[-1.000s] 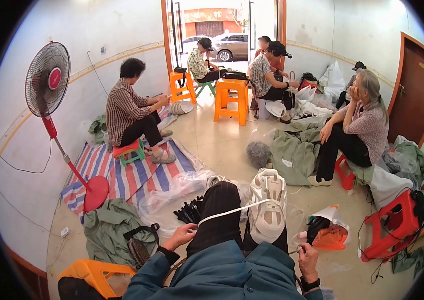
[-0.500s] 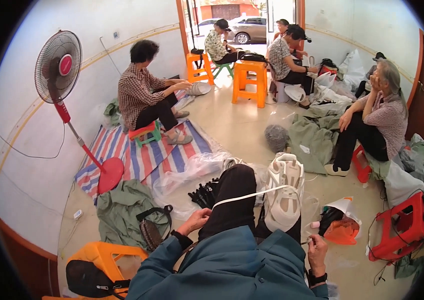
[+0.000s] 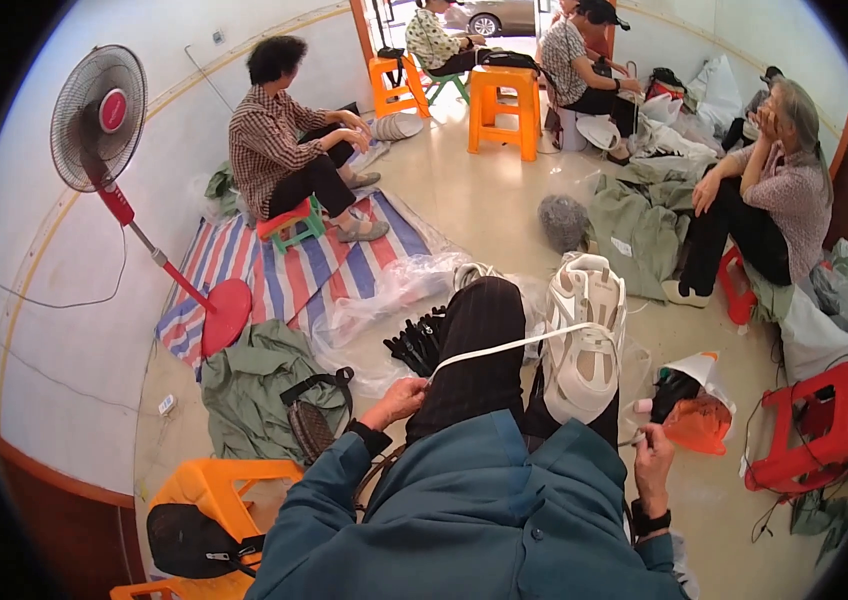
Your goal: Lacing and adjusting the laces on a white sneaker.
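Observation:
A white and beige sneaker (image 3: 584,345) rests on my right thigh, toe toward me. From its upper, a white shoelace (image 3: 504,349) runs left across my dark-trousered left knee. The end of that lace meets the fingertips of my left hand (image 3: 400,401), which are pinched together beside the left thigh. My right hand (image 3: 654,460) is down to the right of the sneaker, fingers closed around a small, thin item whose kind is too small to make out. Part of another light shoe (image 3: 474,272) shows beyond my left knee.
Black slender items (image 3: 414,342) lie on clear plastic at left, near green cloth (image 3: 264,390) and a brown bag (image 3: 314,430). A red fan (image 3: 228,318) stands on striped sheeting. An orange bag (image 3: 699,425) and red stool (image 3: 809,425) are at right. Several people sit around.
My view has tipped downward, so the room sits higher in the picture. Both hands stay in about the same places beside the sneaker, and the lace still stretches to the left hand.

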### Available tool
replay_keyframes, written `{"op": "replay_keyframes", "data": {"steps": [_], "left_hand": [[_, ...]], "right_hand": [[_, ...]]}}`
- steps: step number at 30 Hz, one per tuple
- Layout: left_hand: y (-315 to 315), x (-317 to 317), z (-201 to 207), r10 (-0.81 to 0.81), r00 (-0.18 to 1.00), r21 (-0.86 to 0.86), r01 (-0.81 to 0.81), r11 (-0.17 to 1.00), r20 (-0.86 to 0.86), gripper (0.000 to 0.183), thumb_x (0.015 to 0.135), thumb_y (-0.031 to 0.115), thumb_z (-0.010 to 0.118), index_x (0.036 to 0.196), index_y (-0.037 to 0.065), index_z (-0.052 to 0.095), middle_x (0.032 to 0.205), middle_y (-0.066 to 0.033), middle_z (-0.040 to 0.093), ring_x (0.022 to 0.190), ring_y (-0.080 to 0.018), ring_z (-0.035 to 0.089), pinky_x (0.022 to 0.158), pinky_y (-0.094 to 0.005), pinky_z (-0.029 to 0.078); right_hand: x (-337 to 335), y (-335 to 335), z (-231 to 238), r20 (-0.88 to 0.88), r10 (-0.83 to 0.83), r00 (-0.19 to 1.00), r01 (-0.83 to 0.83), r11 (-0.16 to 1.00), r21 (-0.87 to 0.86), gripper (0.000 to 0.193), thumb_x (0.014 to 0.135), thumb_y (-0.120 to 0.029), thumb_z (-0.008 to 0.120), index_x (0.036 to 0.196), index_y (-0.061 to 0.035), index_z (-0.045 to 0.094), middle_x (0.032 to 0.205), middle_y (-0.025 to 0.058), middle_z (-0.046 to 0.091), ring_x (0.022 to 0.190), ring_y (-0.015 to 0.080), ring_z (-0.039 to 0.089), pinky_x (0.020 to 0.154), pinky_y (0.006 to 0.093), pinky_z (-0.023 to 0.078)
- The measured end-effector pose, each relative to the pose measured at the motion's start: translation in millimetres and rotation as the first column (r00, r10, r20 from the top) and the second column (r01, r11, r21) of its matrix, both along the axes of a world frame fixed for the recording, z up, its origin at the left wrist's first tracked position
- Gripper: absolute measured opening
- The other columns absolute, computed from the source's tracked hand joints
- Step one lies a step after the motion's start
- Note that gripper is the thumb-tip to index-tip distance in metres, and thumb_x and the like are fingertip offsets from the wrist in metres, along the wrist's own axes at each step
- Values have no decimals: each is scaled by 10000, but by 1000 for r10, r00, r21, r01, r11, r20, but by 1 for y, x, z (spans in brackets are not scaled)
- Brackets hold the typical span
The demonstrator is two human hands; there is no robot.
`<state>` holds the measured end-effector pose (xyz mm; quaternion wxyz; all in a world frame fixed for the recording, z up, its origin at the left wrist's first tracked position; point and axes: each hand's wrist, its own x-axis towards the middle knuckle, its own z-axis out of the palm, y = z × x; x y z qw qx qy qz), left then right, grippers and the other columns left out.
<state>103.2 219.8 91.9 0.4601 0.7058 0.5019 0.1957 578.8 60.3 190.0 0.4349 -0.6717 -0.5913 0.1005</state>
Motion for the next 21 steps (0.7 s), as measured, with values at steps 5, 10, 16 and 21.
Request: {"op": "replay_keyframes", "data": {"steps": [5, 10, 16, 21], "left_hand": [[-5, -17, 30, 91, 902, 270, 30, 962, -423, 206, 803, 137, 499, 916, 56, 652, 795, -167, 652, 780, -321, 648, 685, -391, 501], [-13, -58, 28, 136, 810, 179, -39, 983, -571, 230, 852, 212, 495, 813, 51, 654, 722, -191, 638, 742, -367, 637, 664, -448, 496], [-38, -98, 10, 159, 840, -48, -214, 976, -519, 266, 854, 171, 468, 778, -5, 653, 596, -125, 642, 560, -233, 652, 568, -362, 510], [-68, -114, -4, 132, 849, -97, -210, 973, -511, 260, 835, 117, 442, 786, -19, 658, 587, -112, 642, 539, -224, 648, 519, -335, 519]], "right_hand": [[14, 42, 19, -153, -3, 988, 16, 997, 78, 71, 856, -76, 569, 905, -25, 578, 724, 30, 544, 659, 128, 502, 663, 257, 420], [-10, 92, 74, -455, 57, 889, 2, 992, 127, 83, 867, -50, 541, 932, -15, 579, 754, -6, 577, 643, 60, 518, 586, 215, 428], [-29, 137, 73, -546, 173, 820, -50, 971, 232, 115, 849, -9, 522, 948, -21, 579, 725, 3, 577, 629, 71, 509, 578, 223, 417], [-32, 156, 55, -496, 109, 861, -6, 979, 206, 137, 848, -5, 512, 962, -32, 585, 697, 47, 567, 621, 106, 507, 585, 263, 425]]}}
